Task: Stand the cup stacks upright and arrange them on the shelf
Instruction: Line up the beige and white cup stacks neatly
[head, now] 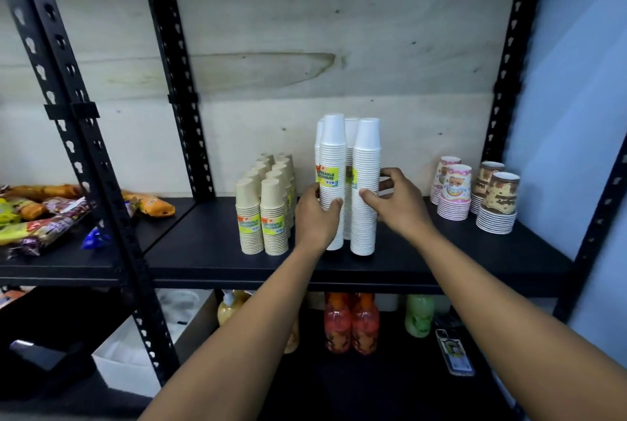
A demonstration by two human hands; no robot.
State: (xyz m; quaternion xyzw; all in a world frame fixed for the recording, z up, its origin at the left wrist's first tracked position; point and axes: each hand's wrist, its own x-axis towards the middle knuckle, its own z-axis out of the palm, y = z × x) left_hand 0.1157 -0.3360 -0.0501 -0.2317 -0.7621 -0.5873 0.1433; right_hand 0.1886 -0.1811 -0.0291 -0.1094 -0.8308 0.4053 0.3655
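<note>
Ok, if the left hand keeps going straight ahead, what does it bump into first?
The left hand grips the left white stack, so that comes first. Pushed further, that stack would probably hit the rear stacks just behind it, though depth is hard to judge.

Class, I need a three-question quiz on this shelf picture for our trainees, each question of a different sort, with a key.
1. True or false: the white cup stacks stand upright on the shelf.
2. What stands on the level below? A) bottles B) plates C) books
3. Fill in: the patterned cups stand to the ___ of the white cup stacks.
Key: 1 true; 2 A; 3 right.
</note>
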